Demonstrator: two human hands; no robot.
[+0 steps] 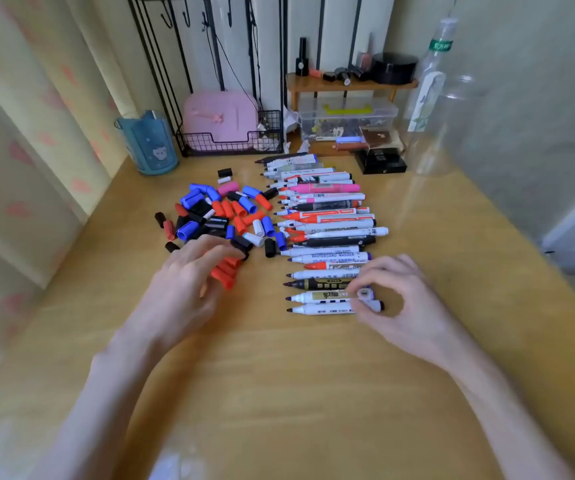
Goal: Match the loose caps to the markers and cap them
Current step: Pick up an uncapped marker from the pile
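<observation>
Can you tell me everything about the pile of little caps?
The pile of caps lies loose on the wooden table, left of the row of uncapped markers. The caps look like short plastic tubes in blue, red, black, white and one pink, tumbled every way. The left hand rests over the near edge, on some red caps.

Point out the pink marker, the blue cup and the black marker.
pink marker (327, 188): head view, middle of its barrel.
blue cup (151, 147): head view, front wall.
black marker (338, 241): head view, middle of its barrel.
</observation>
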